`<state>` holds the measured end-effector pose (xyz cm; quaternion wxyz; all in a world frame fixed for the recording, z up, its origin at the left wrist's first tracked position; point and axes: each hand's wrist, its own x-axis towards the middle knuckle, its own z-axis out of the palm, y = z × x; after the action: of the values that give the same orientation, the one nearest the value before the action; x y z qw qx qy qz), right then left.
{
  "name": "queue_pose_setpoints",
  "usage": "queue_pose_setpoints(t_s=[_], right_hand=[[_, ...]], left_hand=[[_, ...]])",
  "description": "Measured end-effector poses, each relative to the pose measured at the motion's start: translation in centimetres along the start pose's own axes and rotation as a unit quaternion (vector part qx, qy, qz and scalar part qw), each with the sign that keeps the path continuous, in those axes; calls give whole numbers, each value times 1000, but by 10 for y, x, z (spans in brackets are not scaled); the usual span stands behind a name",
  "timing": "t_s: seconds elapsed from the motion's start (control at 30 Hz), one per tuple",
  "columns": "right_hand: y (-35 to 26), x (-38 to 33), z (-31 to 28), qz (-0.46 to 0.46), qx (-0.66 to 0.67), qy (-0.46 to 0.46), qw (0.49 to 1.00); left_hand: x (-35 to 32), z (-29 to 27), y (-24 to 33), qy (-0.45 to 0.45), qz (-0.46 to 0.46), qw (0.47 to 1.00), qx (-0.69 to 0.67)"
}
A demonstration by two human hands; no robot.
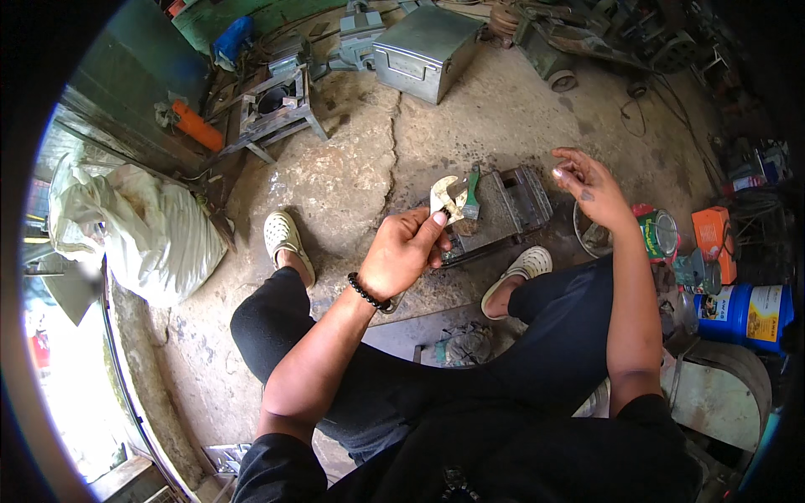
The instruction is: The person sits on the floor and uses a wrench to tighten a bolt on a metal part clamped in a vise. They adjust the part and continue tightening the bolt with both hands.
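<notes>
In front of me, my left hand (408,243) is closed on a pale hook-shaped piece (442,194), pinched between thumb and fingers. Its curved end points away from me. Just beyond lies a green-handled brush (472,198), on or beside a dark metal vise (513,210) on the floor between my feet. My right hand (589,186) is raised to the right of the vise. Its fingers are loosely bent, with thumb and index apart, and I see nothing in them. Dark smudges mark its skin.
A grey metal box (423,50) and a low metal stand (275,109) are at the back. White sacks (159,243) slump at the left. On the right are a green tin (658,233), an orange box (713,239) and a blue bucket (742,314).
</notes>
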<state>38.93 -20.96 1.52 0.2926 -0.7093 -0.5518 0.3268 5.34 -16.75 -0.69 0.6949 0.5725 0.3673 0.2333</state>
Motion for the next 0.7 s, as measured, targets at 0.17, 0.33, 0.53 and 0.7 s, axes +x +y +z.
queue_pose_setpoints(t_s=[0.17, 0.33, 0.53, 0.7], right_hand=[[2, 1, -1, 0, -8, -2, 1000], [10, -1, -2, -19, 24, -3, 1000], [20, -5, 2, -40, -95, 22, 994], [20, -1, 8, -51, -116, 13, 992]], left_hand=[[1, 0, -4, 4, -9, 1000, -1], [20, -34, -52, 3, 6, 993, 117], [58, -130, -205, 74, -184, 935, 295], [43, -145, -306, 28, -332, 899, 283]])
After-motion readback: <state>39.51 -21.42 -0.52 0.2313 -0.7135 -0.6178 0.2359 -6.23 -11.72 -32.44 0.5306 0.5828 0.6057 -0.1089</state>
